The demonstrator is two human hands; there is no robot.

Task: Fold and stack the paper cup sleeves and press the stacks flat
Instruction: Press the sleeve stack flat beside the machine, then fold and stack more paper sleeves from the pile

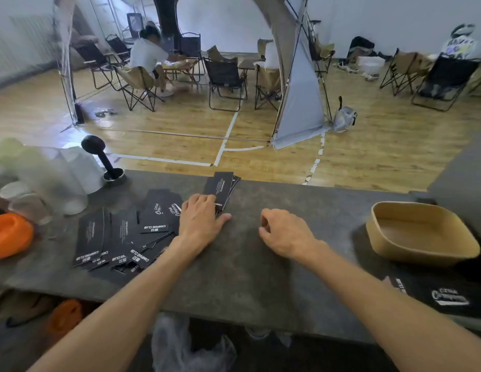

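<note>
Several flat black paper cup sleeves with white print lie spread in a loose pile on the dark counter, left of centre. A small stack of folded sleeves lies near the counter's far edge. My left hand rests palm down, fingers apart, over the near end of that stack and the right edge of the pile. My right hand sits on the bare counter to the right, fingers loosely curled, holding nothing. Another black printed sleeve lies at the near right.
A tan paper tray stands on the right. Clear plastic cups and lids, a black tamper-like tool and an orange object crowd the left. Beyond the counter are folding chairs and a seated person.
</note>
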